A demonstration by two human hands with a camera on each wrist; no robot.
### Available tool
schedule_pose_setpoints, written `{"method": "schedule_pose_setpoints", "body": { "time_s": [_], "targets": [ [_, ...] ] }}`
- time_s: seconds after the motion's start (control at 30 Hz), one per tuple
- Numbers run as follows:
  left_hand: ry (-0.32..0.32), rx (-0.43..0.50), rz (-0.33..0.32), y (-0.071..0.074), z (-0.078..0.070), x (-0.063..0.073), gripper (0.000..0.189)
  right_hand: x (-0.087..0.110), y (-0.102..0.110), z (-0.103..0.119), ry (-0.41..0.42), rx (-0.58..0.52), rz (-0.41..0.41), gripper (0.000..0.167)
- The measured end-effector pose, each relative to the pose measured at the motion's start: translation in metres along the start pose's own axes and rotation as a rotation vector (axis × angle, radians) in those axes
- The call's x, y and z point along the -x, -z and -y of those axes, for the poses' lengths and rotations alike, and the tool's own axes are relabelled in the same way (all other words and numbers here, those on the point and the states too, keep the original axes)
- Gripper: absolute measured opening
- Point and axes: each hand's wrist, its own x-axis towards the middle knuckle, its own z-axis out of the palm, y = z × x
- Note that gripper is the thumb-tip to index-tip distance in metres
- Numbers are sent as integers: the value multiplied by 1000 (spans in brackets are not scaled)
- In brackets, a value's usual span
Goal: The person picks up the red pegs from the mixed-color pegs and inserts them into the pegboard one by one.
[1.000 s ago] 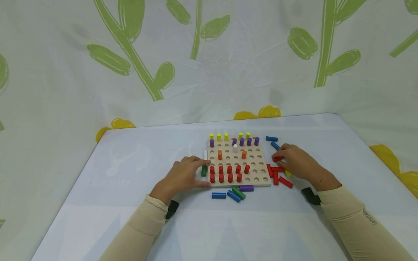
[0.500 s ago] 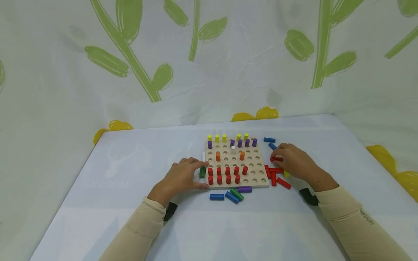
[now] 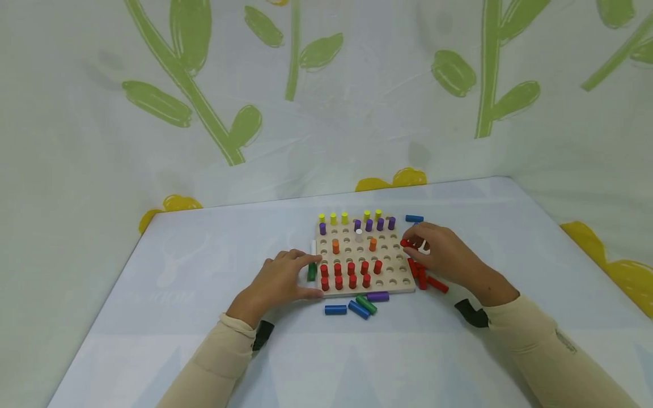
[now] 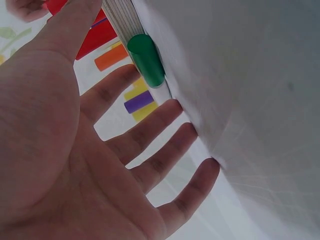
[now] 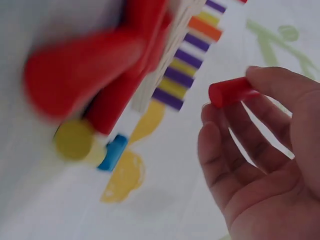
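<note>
A wooden pegboard with rows of holes lies on the table. Two rows of red pegs stand in its near part, with orange, white, purple and yellow pegs farther back. My left hand touches the board's left edge, its thumb and fingertips spread along the side; the left wrist view shows those fingers almost straight. Between thumb and fingers of my right hand I pinch a red peg, raised just off the board's right edge. A green peg lies by the left edge.
Loose red pegs lie right of the board, with a blue peg behind. In front lie blue pegs, a green peg and a purple peg. A leaf-patterned curtain hangs behind the table.
My right hand has lifted the red peg from the loose pegs and moved it left to the board's right edge. My left hand stays at the board's left edge; the head view has shifted slightly.
</note>
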Motion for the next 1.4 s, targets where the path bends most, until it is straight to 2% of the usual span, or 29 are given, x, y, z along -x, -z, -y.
{"method": "schedule_pose_setpoints", "body": {
  "time_s": [0.23, 0.4, 0.5, 0.77, 1.4],
  "targets": [
    [6, -1, 0, -2, 0, -1, 81, 8, -7, 13, 110, -191, -56, 21],
    [9, -6, -2, -3, 1, 1, 81, 10, -15, 13, 113, -340, 16, 17],
    [7, -4, -11, -1, 1, 2, 81, 9, -20, 13, 105, -382, 65, 16],
    [-1, -15, -12, -2, 2, 0, 81, 9, -28, 17, 69, -378, 157, 17],
    [-1, -24, 4, -1, 0, -3, 81, 8, -32, 20, 35, -296, 199, 19]
  ]
}}
